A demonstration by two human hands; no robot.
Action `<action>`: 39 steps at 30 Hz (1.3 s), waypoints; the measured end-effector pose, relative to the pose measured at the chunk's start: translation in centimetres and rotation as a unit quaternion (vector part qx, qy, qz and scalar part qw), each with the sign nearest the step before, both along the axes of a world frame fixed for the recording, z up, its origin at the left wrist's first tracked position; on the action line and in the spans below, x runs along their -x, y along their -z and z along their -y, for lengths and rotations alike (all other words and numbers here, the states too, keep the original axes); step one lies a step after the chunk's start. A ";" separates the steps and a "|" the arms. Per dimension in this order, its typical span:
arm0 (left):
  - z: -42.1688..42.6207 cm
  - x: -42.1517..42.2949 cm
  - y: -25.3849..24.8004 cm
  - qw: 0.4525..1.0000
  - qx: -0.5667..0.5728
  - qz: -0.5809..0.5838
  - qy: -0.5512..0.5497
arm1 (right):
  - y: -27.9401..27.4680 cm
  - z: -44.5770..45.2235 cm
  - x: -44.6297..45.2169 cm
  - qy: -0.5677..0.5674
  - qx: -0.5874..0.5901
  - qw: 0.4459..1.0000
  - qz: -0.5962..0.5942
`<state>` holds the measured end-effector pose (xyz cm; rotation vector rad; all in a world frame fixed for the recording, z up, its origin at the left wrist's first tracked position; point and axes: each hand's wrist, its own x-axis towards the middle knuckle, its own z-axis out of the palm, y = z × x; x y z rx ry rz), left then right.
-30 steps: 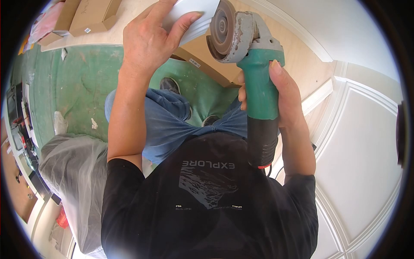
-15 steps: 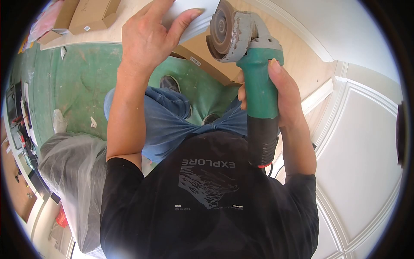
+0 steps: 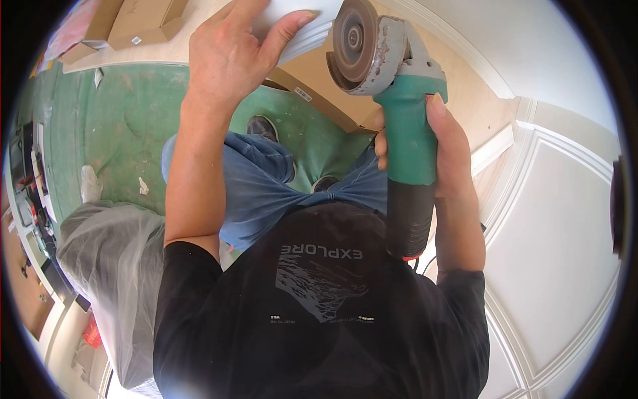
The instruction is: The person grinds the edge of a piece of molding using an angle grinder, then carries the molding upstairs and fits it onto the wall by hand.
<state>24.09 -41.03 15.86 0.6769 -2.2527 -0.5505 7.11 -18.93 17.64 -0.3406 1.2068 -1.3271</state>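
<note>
The black shirt reads "EXPLORE" and, in tiny print, apparently "WILD".

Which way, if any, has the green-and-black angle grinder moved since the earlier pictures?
Yes: the angle grinder has shifted slightly right, toward the white moulded panel.
</note>
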 end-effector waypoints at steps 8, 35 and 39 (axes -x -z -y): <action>0.0 -0.1 -0.3 1.000 -0.009 0.007 -0.002 | -0.8 0.0 -0.3 0.002 0.019 1.000 -0.007; 0.1 -0.3 0.2 1.000 0.010 -0.017 0.000 | 0.3 0.1 -0.6 -0.019 -0.015 1.000 -0.004; 0.1 -0.3 0.1 1.000 0.012 -0.005 -0.004 | 0.6 0.2 -0.7 -0.019 -0.028 0.999 -0.007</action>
